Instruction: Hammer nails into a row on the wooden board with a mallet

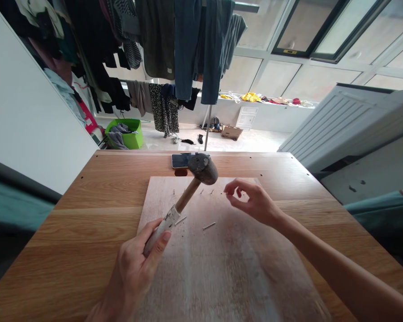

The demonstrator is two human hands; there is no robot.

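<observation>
My left hand (137,257) is wrapped around the white-covered grip of a mallet (189,194). Its wooden handle slants up to a dark grey head, raised over the far part of a wooden board (201,273). My right hand (250,199) is at the board's far right, thumb and fingertips pinched close to the surface; whatever is between them is too small to make out. Several nails stand in a row along the far side, among them one nail (212,192) left of my right fingertips. Nearer me lie a loose nail (209,226) and another nail (181,220) beside the mallet handle.
The board rests on a wooden table (97,214). A phone (179,160) lies near the table's far edge, partly behind the mallet head. Beyond are hanging clothes (188,49), a green basket (133,139) and a cardboard box (231,132). A white cabinet (36,85) borders the left.
</observation>
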